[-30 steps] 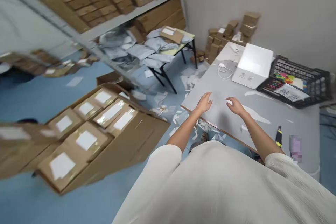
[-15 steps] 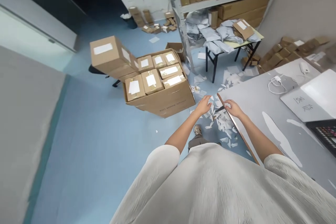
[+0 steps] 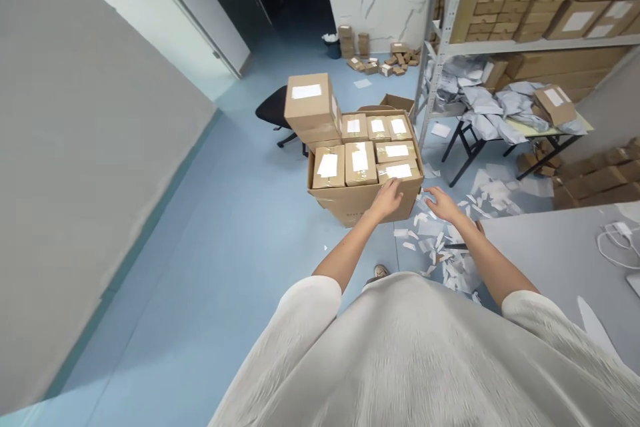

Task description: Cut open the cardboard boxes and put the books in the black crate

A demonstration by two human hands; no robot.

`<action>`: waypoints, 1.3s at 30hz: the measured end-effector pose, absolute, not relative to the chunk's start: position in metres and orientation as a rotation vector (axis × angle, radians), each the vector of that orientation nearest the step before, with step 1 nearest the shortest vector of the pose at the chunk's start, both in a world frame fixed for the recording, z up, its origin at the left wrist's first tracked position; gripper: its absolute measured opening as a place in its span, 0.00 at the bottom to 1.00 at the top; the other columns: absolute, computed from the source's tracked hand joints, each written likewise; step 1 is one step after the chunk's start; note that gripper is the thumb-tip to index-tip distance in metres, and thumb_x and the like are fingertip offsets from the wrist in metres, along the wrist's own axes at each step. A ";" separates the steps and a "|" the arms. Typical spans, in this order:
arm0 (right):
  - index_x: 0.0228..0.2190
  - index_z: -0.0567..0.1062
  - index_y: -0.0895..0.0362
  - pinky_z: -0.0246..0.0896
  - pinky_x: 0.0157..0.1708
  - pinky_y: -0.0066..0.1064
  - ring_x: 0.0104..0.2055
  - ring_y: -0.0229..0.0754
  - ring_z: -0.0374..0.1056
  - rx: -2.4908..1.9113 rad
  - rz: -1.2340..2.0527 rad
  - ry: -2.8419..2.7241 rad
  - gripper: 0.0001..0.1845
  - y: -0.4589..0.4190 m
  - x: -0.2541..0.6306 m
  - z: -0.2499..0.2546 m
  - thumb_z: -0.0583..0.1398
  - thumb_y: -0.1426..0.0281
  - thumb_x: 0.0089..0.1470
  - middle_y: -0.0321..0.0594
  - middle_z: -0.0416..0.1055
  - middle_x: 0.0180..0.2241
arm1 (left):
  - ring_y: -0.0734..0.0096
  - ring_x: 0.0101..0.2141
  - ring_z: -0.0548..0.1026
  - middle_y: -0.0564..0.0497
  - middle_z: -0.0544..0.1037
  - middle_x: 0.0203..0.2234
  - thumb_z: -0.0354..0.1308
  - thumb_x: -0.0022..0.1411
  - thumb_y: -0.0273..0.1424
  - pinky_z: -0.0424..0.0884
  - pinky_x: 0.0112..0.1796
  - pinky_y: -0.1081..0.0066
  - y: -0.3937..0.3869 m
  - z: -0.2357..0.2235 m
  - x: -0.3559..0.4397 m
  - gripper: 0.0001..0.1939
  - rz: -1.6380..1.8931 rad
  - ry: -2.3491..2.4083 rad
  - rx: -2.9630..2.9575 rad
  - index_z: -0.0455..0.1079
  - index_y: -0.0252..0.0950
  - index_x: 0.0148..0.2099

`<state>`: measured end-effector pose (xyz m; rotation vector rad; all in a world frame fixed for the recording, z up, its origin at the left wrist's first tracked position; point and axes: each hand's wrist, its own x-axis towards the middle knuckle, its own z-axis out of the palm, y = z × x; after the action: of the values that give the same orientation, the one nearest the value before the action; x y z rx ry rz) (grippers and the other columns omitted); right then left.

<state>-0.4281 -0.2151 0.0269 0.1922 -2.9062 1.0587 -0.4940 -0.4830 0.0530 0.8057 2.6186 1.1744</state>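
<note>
My left hand (image 3: 388, 199) is open, its fingers stretched forward, and overlaps the near side of a large carton (image 3: 345, 207) in the view. Whether it touches the carton I cannot tell. Empty and open too, my right hand (image 3: 442, 204) is just right of the carton's corner, above paper scraps on the floor. Several smaller taped boxes with white labels, such as a brown box (image 3: 361, 170), fill the carton. A bigger labelled box (image 3: 306, 110) rests on top at its far left corner.
A black chair (image 3: 271, 107) stands behind the carton. To the right is a grey table (image 3: 540, 247) with a white cable. Metal shelving (image 3: 530, 47) holds boxes; before it, grey mailing bags (image 3: 520, 103) cover a small table. Paper scraps (image 3: 457, 273) litter the blue floor.
My view has swung left from the grey table to the large carton, which now lies straight ahead and nearer my hands. Both hands stay stretched out and empty.
</note>
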 end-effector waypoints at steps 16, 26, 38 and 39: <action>0.77 0.57 0.51 0.50 0.78 0.64 0.79 0.63 0.53 0.547 1.244 -2.850 0.43 -0.357 -0.631 0.027 0.59 0.59 0.65 0.56 0.55 0.75 | 0.46 0.77 0.60 0.33 0.62 0.76 0.56 0.75 0.33 0.58 0.76 0.43 -0.635 0.045 -0.608 0.29 1.446 2.976 0.235 0.64 0.37 0.75; 0.78 0.58 0.49 0.47 0.79 0.65 0.81 0.62 0.49 0.766 1.373 -2.831 0.43 -0.428 -0.737 0.041 0.59 0.57 0.67 0.53 0.53 0.78 | 0.46 0.78 0.57 0.35 0.59 0.78 0.59 0.74 0.35 0.57 0.75 0.41 -0.688 0.046 -0.671 0.32 1.460 3.095 -0.109 0.62 0.40 0.77; 0.79 0.56 0.45 0.51 0.76 0.67 0.83 0.63 0.44 0.532 1.302 -2.873 0.42 -0.493 -0.793 0.058 0.59 0.56 0.69 0.50 0.43 0.82 | 0.35 0.81 0.44 0.33 0.41 0.83 0.60 0.75 0.43 0.52 0.74 0.32 -0.755 0.049 -0.765 0.36 1.459 3.175 -0.143 0.59 0.40 0.78; 0.79 0.56 0.44 0.53 0.76 0.68 0.83 0.63 0.44 0.512 1.312 -2.871 0.42 -0.498 -0.794 0.059 0.59 0.56 0.69 0.49 0.43 0.82 | 0.35 0.81 0.43 0.34 0.40 0.83 0.60 0.75 0.44 0.52 0.74 0.33 -0.760 0.048 -0.771 0.36 1.469 3.169 -0.129 0.59 0.41 0.78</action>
<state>-0.7940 -0.4982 0.0595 0.5121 -2.8714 1.3117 -0.7713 -0.7596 0.0481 -0.1287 3.1692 1.4692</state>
